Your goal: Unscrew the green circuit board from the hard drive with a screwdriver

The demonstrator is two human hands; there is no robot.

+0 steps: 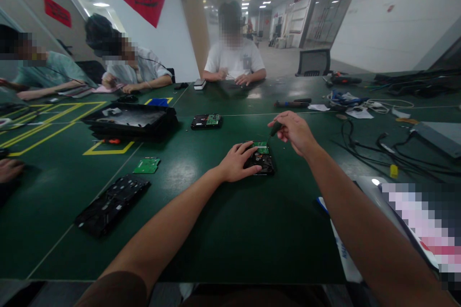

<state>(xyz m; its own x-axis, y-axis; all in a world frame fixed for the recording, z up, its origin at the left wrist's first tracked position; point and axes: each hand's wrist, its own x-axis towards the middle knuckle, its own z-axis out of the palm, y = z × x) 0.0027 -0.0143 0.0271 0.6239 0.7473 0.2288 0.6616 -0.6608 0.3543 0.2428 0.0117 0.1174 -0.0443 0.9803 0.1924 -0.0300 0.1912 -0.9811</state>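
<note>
A hard drive (265, 165) with a green circuit board on its upper part lies on the green table in front of me. My left hand (237, 160) rests over its left side, fingers spread across it. At the drive's upper right corner, my right hand (293, 132) grips the dark handle of a screwdriver (275, 128). Its thin shaft points down towards the board's edge; whether the tip touches a screw is too small to tell. Another hard drive (206, 121) lies farther back. To the left are a loose green circuit board (147, 165) and a black drive casing (111, 204).
A black tray (131, 120) stands at the left, an orange-handled tool (111, 141) beside it. Black cables (389, 153) and a grey metal box (437, 136) lie to the right. Pliers-like tools (293, 103) lie farther back. Several people sit around the table.
</note>
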